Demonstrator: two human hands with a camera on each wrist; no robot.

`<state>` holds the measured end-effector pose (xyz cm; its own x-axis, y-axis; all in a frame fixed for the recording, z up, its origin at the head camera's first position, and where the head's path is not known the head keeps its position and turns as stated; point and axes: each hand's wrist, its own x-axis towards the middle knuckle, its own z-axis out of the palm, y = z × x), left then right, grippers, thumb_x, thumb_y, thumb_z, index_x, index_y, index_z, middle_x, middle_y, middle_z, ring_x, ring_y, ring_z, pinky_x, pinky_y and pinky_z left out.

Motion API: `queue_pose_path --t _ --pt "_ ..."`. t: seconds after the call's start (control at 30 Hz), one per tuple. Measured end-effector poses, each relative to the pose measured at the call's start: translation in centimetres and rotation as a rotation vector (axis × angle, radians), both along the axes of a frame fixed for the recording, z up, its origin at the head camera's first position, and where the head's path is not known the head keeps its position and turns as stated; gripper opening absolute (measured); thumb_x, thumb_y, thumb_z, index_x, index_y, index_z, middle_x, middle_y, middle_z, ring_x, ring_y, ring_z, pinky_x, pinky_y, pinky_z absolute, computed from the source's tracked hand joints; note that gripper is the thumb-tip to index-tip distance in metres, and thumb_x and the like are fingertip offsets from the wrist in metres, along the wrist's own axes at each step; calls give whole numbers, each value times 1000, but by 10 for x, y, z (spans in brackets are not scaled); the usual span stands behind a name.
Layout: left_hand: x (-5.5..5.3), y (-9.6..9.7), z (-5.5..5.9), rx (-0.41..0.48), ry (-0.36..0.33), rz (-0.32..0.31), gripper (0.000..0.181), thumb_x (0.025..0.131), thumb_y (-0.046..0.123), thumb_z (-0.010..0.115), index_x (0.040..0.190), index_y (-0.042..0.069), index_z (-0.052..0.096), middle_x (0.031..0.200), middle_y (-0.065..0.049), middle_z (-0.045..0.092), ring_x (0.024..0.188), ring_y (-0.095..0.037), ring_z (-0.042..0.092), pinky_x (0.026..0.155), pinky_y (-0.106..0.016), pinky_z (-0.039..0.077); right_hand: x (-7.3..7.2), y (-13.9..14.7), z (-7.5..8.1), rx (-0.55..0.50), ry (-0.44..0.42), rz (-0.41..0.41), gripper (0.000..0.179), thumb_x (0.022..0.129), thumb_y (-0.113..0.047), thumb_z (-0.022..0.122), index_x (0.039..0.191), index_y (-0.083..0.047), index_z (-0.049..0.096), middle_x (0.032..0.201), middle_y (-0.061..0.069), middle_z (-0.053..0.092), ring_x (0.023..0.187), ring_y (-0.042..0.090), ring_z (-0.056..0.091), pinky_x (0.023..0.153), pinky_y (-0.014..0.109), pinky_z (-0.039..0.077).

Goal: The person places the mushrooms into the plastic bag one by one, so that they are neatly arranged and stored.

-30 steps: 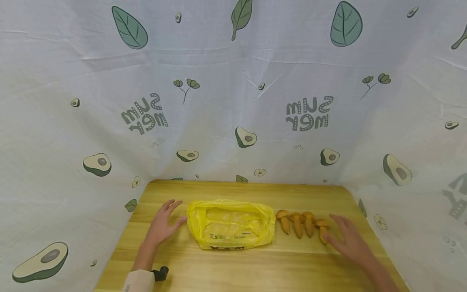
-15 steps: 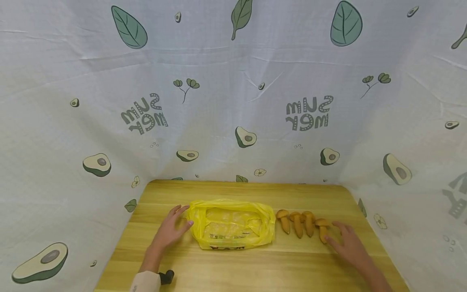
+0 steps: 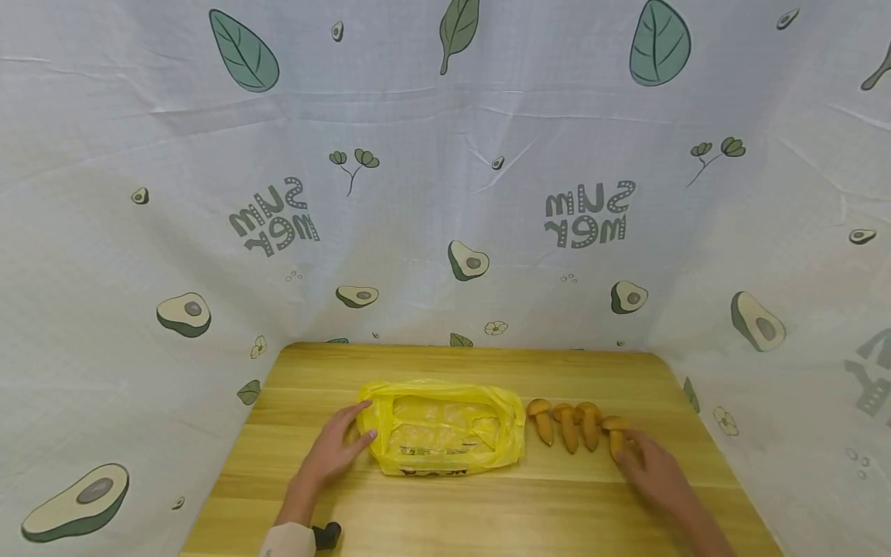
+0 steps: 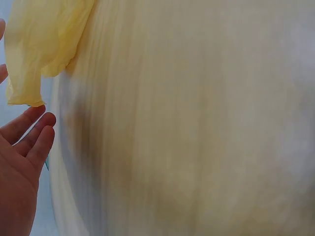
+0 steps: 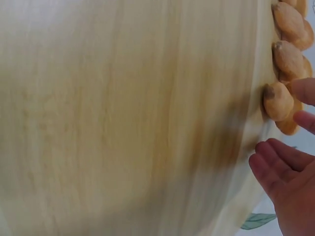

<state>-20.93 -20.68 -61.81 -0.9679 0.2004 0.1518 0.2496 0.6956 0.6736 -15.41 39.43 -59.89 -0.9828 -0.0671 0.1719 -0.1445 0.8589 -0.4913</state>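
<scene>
An open yellow plastic bag (image 3: pixel 445 462) lies on the wooden table. At its left end is my left hand (image 3: pixel 331 452), fingers spread, with the thumb and a fingertip over the bag's edge. In the left wrist view the bag's corner (image 4: pixel 27 59) hangs beside the loosely extended fingers. Several brown mushrooms (image 3: pixel 567 435) lie in a row right of the bag. My right hand (image 3: pixel 657 470) is at the rightmost mushroom (image 3: pixel 616 425), thumb and forefinger close to its stem. In the right wrist view that mushroom (image 5: pixel 278 102) is partly overlapped by a fingertip; a firm grip cannot be made out.
The wooden table (image 3: pixel 473 518) carries these things. A white curtain (image 3: pixel 418 216) printed with leaves and avocados stands behind it and along both sides. A dark strap piece (image 3: pixel 327 535) sits at the left wrist by the pale sleeve (image 3: pixel 288 540).
My left hand has moved right to the bag's left edge. My right hand has shifted slightly left, its fingers coming closer to the rightmost mushroom. Bag and mushrooms stay in place.
</scene>
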Motion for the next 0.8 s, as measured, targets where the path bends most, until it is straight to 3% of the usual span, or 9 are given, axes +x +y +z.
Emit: queue_pose_path --t 0.13,0.3,0.47,0.67,0.8 --pt "2 2 -3 12 -32 -18 61 100 53 61 154 29 48 158 -19 45 145 -49 41 111 -74 33 0 -3 -2 5 0 0 44 104 -27 60 131 8 57 124 40 62 112 62 59 94 71 47" --pt "5 4 -7 26 -98 11 59 100 59 58 152 32 51 162 -25 38 148 -54 32 111 -79 28 -2 -5 -4 10 20 -5 43 104 -25 61 129 10 58 122 40 64 110 60 61 93 70 47" --pt "7 7 -13 56 -101 14 59 101 56 58 153 29 50 163 -22 37 150 -53 30 112 -78 26 -4 -7 -7 -11 23 -16 44 103 -20 63 129 14 56 117 36 66 105 53 64 90 67 50" --pt "10 8 -17 140 -101 22 61 101 52 60 154 25 48 163 -21 38 151 -54 26 113 -78 24 -8 -12 -7 -27 4 -91 45 96 -19 70 126 13 58 110 31 70 100 46 67 86 60 53" --pt "10 8 -19 184 -97 30 60 100 49 64 153 23 49 162 -20 40 151 -53 27 115 -77 24 -11 -15 -6 -61 -58 -142 52 95 -23 71 129 14 55 112 32 68 103 46 66 88 59 53"
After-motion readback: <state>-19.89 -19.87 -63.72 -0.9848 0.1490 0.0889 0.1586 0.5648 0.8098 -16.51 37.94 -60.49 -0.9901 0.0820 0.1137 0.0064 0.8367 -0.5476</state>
